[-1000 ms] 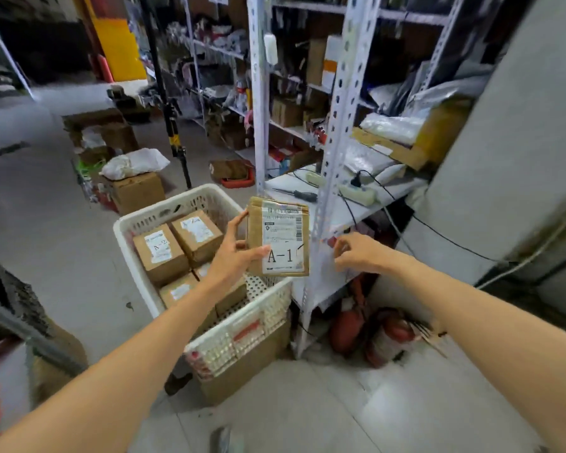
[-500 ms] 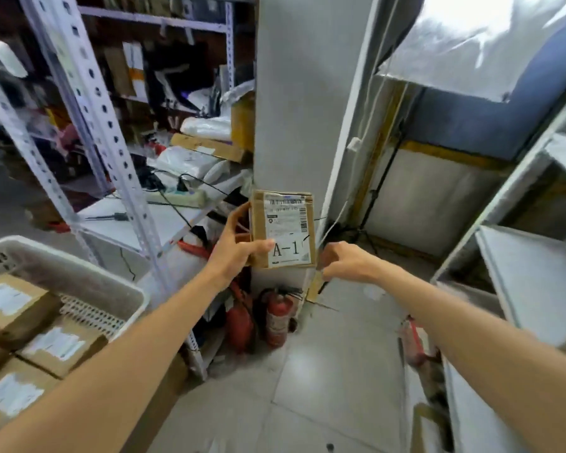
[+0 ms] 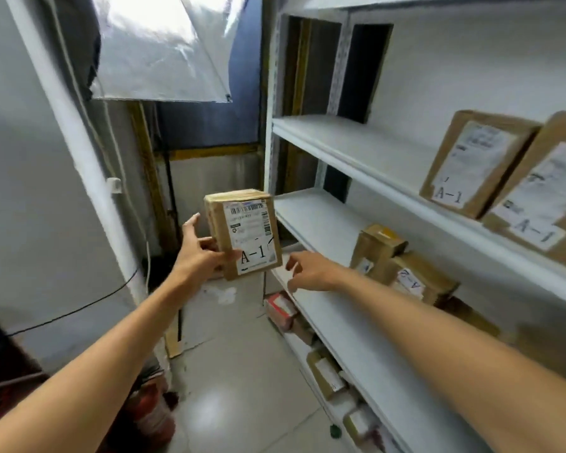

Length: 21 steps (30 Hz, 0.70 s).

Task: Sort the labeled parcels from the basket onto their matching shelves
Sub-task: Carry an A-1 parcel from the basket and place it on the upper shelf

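My left hand [image 3: 199, 255] grips the A-1 parcel [image 3: 242, 237], held up off any shelf. My right hand [image 3: 309, 273] hangs beside it, loosely curled, empty. Delivery step: next I should raise it onto the shelf [image 3: 356, 148] holding A-1 boxes [image 3: 471, 165].

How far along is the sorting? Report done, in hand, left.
Done: two A-1 parcels stand on the upper shelf; an A-2 parcel lies below. In hand: the left hand grips another A-1 box; right hand empty. Left: shelving it; basket unseen.

Parcel [image 3: 244, 235] carried from basket — now facing shelves [image 3: 356, 148].
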Each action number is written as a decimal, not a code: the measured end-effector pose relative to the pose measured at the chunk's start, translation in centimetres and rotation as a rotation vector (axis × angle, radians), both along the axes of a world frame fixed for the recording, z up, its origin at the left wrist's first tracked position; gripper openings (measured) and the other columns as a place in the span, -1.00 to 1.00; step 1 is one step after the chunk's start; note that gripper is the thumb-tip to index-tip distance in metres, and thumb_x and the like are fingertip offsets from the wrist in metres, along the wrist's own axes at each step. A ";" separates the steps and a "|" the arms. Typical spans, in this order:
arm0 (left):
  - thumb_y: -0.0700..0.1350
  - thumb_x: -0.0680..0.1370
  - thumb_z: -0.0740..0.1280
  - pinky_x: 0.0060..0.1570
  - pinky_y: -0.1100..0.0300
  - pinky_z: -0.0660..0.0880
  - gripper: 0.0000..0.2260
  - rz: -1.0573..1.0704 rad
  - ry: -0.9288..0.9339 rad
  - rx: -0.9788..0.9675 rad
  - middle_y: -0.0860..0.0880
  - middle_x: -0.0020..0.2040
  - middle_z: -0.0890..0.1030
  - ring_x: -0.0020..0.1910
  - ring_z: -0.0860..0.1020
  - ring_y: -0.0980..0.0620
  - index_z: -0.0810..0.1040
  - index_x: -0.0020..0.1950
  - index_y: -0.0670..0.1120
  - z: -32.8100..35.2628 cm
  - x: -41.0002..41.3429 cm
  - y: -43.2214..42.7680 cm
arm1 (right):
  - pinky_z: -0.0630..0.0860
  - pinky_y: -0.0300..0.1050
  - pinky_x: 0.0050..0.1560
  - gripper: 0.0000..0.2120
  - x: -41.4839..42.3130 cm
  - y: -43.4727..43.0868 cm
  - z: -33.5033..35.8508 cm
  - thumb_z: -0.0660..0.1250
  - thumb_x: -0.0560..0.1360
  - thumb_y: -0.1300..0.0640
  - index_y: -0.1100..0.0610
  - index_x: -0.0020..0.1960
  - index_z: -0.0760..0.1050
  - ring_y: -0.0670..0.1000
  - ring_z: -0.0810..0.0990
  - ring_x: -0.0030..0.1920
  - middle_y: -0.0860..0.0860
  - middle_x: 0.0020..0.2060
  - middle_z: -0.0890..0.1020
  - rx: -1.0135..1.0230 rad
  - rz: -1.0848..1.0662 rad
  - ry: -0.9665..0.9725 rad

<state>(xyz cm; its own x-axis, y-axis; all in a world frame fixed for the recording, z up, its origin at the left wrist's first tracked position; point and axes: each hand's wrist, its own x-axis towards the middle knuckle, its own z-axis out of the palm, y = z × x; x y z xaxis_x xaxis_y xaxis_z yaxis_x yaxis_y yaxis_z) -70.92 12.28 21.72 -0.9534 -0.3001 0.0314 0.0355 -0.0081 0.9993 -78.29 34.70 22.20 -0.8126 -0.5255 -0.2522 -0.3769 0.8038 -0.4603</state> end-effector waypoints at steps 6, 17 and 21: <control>-0.33 0.28 0.54 -0.24 0.13 0.60 -0.23 -0.232 0.011 -0.016 -0.06 0.06 0.60 0.08 0.60 -0.06 0.28 0.38 -0.01 0.4 -5.6 2.3 | 0.47 -0.15 -0.03 -0.46 0.8 4.5 -0.5 0.43 0.38 0.01 0.04 0.32 0.39 0.00 0.49 0.06 0.01 0.17 0.51 0.062 -0.248 -0.035; -0.35 0.33 0.51 -0.16 0.03 0.62 -0.25 -0.477 0.068 -0.002 -0.10 0.16 0.52 0.11 0.57 -0.13 0.25 0.41 -0.01 2.5 -13.8 7.0 | 0.56 -0.05 0.09 -0.50 -1.0 8.5 2.1 0.40 0.41 0.09 0.09 0.33 0.42 0.05 0.54 0.12 0.05 0.20 0.55 0.043 -0.497 0.037; -0.38 0.35 0.47 -0.15 0.07 0.58 -0.27 -0.492 0.101 -0.049 -0.04 0.10 0.51 0.10 0.54 -0.08 0.21 0.41 -0.05 4.4 -17.8 8.8 | 0.58 -0.08 0.04 -0.57 -3.2 9.7 2.4 0.36 0.45 0.16 0.18 0.30 0.44 0.01 0.56 0.01 0.11 0.12 0.59 -0.017 -0.521 0.066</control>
<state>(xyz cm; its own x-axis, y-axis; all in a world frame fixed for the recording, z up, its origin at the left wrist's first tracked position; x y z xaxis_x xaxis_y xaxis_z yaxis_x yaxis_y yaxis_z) -88.71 21.06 26.12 -0.9731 0.1879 0.1332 0.1354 -0.0013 0.9908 -81.53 44.41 24.64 -0.9812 -0.0508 -0.1862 0.0422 0.8849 -0.4638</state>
